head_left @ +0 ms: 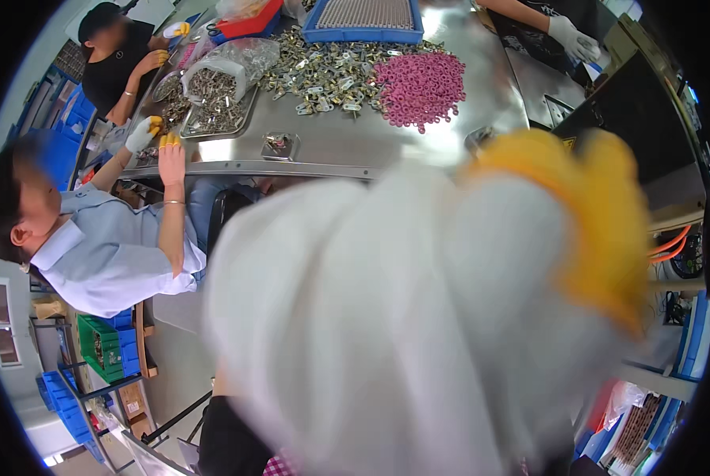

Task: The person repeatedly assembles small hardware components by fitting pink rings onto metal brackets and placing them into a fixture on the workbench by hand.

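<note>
While a blurred gloved hand (418, 317), white knit with yellow fingertips, fills the view at 5 o'clock, its grip cannot be told. On the steel bench (418, 139), at 12 o'clock: pink rubber rings (420, 87) heaped beside loose metal clips (323, 75), apparently unsorted.
</note>
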### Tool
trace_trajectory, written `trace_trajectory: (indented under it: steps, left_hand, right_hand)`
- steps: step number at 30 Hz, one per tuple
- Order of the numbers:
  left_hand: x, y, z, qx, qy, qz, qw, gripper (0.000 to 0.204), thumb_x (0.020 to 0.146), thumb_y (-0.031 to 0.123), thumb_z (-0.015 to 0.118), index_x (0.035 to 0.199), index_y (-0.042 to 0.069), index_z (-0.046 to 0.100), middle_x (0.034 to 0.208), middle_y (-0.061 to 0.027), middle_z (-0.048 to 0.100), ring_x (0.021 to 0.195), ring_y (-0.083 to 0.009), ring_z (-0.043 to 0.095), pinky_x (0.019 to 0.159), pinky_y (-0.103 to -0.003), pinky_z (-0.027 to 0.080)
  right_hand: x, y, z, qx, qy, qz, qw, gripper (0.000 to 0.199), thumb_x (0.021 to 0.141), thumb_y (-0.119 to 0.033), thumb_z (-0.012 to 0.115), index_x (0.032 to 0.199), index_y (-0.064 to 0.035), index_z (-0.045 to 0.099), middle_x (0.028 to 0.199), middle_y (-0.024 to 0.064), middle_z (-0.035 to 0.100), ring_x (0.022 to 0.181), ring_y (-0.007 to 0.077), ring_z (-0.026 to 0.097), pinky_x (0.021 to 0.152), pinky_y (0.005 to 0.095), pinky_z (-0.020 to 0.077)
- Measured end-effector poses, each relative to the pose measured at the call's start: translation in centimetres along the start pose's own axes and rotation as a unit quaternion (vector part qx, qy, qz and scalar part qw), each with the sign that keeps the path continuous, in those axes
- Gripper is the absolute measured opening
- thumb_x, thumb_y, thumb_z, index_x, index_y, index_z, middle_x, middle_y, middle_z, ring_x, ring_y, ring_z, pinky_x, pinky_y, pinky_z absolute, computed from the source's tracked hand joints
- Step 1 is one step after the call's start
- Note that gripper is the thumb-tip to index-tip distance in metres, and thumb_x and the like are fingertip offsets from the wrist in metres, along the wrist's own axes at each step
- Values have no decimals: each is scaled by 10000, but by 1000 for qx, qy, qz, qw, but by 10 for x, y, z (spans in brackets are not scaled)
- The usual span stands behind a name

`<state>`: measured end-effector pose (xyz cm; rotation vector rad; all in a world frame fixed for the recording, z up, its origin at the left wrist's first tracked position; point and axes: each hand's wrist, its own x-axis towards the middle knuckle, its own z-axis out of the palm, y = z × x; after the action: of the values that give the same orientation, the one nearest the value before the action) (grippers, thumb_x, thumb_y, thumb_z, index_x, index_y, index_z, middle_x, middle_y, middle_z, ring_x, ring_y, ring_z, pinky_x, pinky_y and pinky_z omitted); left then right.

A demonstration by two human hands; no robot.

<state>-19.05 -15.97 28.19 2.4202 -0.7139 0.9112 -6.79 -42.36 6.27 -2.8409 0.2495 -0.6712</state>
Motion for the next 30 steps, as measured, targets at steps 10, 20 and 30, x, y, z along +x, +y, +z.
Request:
trace_trajectory:
  steps: [10,20,30]
  left_hand:
    - [-19,-16,29,120,-260,-202,937,364,790,325,635,990,22,636,901,-107,616,805,-247,569,765,-312,416]
    - [-69,-71,4,260,-478,-394,741,517,779,414,645,1083,-4,626,1045,-140,638,1006,-270,582,979,-304,393]
    - [-19,-58,22,-50,-85,-209,973,457,770,346,674,1173,134,631,992,-92,686,773,-266,618,744,-345,466]
  right_hand:
    - [49,16,11,-95,15,128,987,344,801,-307,658,1052,-81,593,951,107,622,794,284,640,702,388,514]
    - [52,21,11,-56,4,160,986,344,791,-307,677,1078,-133,601,972,107,623,807,294,640,731,393,510]
    - [52,20,3,-91,-31,169,981,341,805,-312,659,1096,-144,602,1011,101,610,856,276,633,752,379,508]
